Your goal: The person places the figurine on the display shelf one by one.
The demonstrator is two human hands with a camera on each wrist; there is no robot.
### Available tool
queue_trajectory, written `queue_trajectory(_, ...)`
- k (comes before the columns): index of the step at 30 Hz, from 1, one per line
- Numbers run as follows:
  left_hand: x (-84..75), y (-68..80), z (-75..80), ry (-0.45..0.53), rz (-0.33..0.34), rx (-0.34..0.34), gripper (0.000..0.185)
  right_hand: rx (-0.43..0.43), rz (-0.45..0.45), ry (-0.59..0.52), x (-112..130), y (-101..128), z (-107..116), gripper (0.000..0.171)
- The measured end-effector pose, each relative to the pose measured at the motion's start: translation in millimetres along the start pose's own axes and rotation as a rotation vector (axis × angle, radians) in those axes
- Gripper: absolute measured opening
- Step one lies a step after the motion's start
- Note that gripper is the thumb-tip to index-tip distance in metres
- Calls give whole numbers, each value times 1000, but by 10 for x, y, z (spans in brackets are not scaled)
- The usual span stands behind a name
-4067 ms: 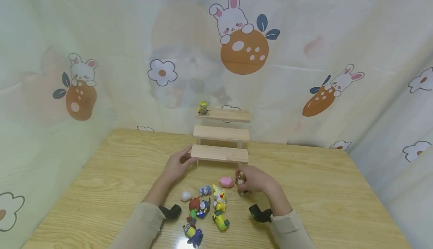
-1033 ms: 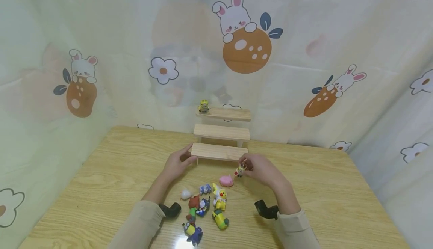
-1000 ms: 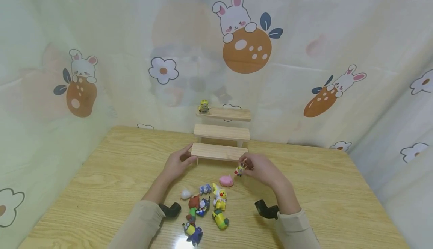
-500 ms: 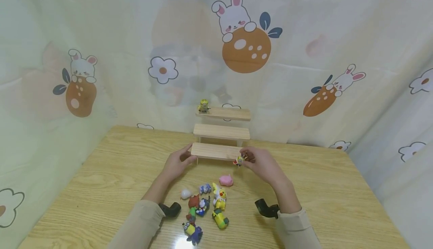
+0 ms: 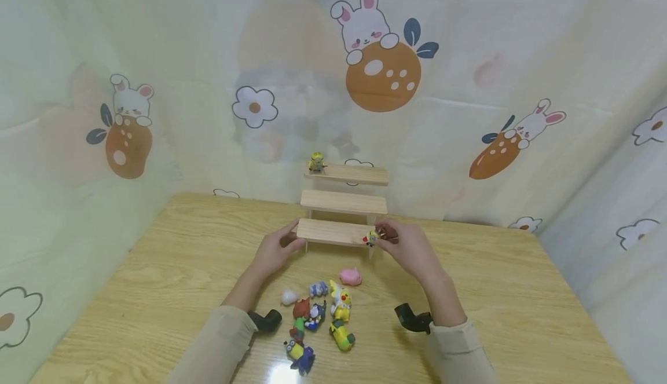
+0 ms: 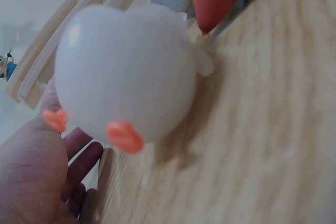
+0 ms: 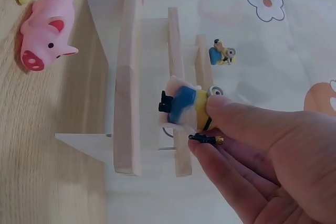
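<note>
Overhead, the head view showed the right hand (image 5: 403, 245) had risen from beside the pink pig figure (image 5: 351, 276) up to the right end of the lowest tier of the 3-tier pale wooden step shelf (image 5: 333, 231), pinching a small yellow-and-blue minion figure (image 5: 372, 237) just over that board; judging by this, the setting-down was close. The left hand (image 5: 275, 251) kept its thumb and fingers around that tier's left end. Another yellow minion (image 5: 315, 163) stood on the top tier, and a heap of small toys (image 5: 319, 313) lay on the wooden desk (image 5: 156, 291).

Left wrist view: only the palm (image 6: 31, 177) with loosely bent fingers, and a white round bird toy (image 6: 126, 72) close up.

Right wrist view: the fingertips (image 7: 231, 114) pinched the minion figure (image 7: 185, 107), which hung above the board, seemingly not yet touching.
</note>
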State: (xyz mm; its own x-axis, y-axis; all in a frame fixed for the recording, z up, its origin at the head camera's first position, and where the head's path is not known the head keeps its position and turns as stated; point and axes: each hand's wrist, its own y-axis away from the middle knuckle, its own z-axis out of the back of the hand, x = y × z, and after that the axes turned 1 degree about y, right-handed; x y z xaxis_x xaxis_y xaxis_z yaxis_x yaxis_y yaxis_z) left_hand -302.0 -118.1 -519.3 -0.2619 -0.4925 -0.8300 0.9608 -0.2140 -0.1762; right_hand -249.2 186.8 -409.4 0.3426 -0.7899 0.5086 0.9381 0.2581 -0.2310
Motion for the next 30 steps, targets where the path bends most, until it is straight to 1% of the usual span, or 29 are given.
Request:
queue_trajectory(6,7,-19,8,4,-1,-7,66,-8,31,-10,61,-85,14,36)
queue_trajectory(10,3,-18,6,14,-10,-10,67,-1,55,3,181,-233,100,36)
queue_trajectory(15,15,-14,-2,5,-7,-12,69,3,65,41,336,-505,266,35)
queue_trajectory(21,13,-25,2,8,-10,-20,66,42,69,71,478,-886,438,33)
queue_trajectory(26,-18,-7,12,17,-14,-26,65,65,79,117,565,-1166,541,34)
queue_trajectory(30,-17,12,16,25,-18,-10,66,63,68,151,612,-1344,592,34)
